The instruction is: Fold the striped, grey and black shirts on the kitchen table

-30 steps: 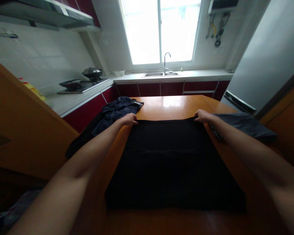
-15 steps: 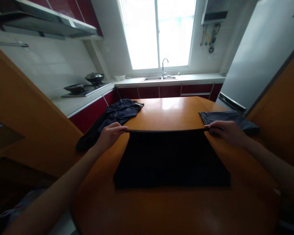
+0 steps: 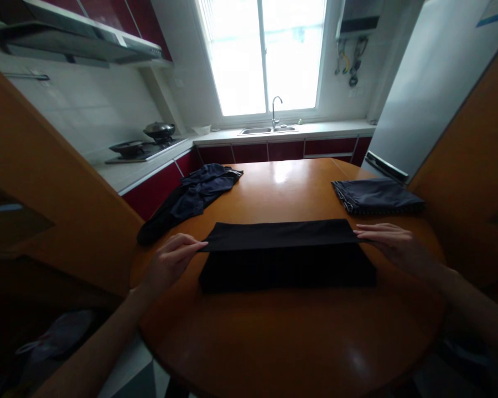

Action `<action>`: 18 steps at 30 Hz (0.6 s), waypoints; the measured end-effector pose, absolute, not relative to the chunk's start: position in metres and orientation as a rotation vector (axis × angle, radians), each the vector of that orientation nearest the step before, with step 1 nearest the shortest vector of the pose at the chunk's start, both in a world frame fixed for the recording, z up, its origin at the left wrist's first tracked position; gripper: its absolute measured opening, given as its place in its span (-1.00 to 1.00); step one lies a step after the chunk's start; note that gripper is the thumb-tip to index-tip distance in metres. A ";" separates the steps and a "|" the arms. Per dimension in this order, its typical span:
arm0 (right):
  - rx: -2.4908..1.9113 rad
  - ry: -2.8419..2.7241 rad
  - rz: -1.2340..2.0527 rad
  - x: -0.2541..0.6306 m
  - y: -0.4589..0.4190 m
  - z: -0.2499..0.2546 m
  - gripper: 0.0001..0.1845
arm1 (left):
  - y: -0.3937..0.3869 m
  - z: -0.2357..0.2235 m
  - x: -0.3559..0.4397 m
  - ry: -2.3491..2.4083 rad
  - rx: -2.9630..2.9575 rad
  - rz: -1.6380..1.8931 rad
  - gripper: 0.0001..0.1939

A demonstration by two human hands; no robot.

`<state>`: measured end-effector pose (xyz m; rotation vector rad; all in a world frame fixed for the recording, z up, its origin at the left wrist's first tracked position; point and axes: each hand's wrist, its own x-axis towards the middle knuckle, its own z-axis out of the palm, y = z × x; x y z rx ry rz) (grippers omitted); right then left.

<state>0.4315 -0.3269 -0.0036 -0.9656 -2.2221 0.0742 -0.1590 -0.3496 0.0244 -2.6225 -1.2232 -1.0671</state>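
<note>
A black garment (image 3: 282, 237), its exact kind not clear, lies partly folded over on the wooden table (image 3: 290, 342). One edge is stretched up between my two hands, with a dark lower layer on the tabletop beneath it. My left hand (image 3: 176, 254) pinches the left corner of this edge between thumb and fingers. At the right corner, my right hand (image 3: 384, 240) pinches the cloth in the same way. Beyond my right hand sits a folded dark grey garment (image 3: 377, 196). Past my left hand, crumpled dark blue clothing (image 3: 199, 190) is heaped at the table's left edge.
A counter with a sink (image 3: 257, 131) and faucet (image 3: 275, 110) runs below the window. Pans (image 3: 160, 131) stand on the stove at left. A fridge (image 3: 427, 83) rises at right. Wooden panels flank the table, and a bag-like bundle (image 3: 66, 331) is low at left.
Both hands have come lower and nearer with the held edge, so the black garment now shows a fold on top. The folded grey garment is no longer covered by my right hand.
</note>
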 end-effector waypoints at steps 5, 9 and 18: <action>-0.909 -2.380 0.032 0.436 -0.349 -0.014 -0.59 | -0.374 0.013 -0.161 -1.149 -2.689 -0.909 -0.67; -0.875 -2.450 -0.023 0.437 -0.359 -0.031 -0.53 | -0.382 -0.006 -0.160 -1.132 -2.717 -0.863 -0.64; -0.890 -2.520 -0.167 0.439 -0.371 -0.032 -0.47 | -0.394 -0.016 -0.166 -1.218 -2.699 -0.815 -0.60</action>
